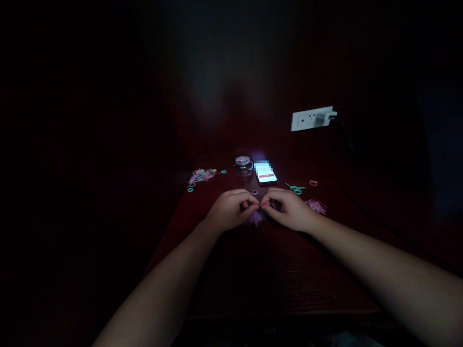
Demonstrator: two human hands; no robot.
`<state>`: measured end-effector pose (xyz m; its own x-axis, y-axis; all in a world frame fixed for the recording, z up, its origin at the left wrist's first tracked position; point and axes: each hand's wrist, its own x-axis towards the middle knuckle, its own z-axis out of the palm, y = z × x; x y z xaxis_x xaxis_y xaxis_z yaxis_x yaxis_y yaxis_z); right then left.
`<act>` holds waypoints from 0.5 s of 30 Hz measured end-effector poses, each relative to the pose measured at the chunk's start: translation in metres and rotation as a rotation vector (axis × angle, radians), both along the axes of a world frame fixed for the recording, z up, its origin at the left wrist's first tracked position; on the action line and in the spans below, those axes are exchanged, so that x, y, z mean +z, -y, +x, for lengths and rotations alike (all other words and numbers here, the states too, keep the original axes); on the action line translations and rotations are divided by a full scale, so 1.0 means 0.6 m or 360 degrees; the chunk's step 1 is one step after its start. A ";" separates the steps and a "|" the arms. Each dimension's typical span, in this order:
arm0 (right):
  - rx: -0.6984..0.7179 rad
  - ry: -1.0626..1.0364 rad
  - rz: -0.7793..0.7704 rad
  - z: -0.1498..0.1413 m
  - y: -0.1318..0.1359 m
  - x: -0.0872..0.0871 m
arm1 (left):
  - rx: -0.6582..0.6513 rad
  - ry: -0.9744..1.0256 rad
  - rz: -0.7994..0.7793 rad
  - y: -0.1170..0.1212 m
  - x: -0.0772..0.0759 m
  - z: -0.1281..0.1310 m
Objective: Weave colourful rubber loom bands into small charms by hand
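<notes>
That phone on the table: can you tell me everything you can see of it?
The phone is a slim rectangle with a dark rim, lying screen up on the dark reddish table. Its screen is lit, mostly white, with a red bar low down; blocky blurring hides the upper part. It lies beyond the left hand and right hand, between a round clear container and green scissors. Neither hand touches it.

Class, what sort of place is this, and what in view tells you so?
Probably a dim room in a home, though that isn't certain. The clues are a dark reddish table, a lit phone on it, and a wall socket with a plug in it.
</notes>
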<state>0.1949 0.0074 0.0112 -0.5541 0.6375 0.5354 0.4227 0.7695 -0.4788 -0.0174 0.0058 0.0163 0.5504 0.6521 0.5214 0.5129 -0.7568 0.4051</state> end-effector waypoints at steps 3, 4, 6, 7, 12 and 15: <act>-0.0009 0.0002 0.0003 0.001 -0.001 -0.001 | 0.0002 -0.0002 0.0002 -0.001 -0.001 0.000; -0.0015 0.0003 0.0006 0.000 -0.001 -0.001 | 0.0005 -0.0003 0.0002 -0.001 -0.002 -0.001; -0.0035 -0.0004 0.0007 0.000 -0.002 -0.001 | 0.0019 -0.0002 0.0008 -0.002 -0.003 -0.001; -0.0041 -0.0009 0.0006 0.000 -0.002 -0.002 | 0.0028 -0.0002 0.0012 -0.002 -0.003 -0.002; -0.0037 -0.0010 0.0016 0.000 -0.005 -0.004 | 0.0059 0.0000 0.0012 -0.004 -0.006 -0.003; -0.0046 -0.0010 0.0015 0.001 -0.006 -0.005 | 0.0068 0.0011 0.0003 -0.004 -0.006 -0.003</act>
<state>0.1956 0.0108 0.0082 -0.5319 0.6480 0.5451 0.4419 0.7615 -0.4741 -0.0190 0.0085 0.0127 0.5185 0.6739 0.5264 0.5418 -0.7351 0.4074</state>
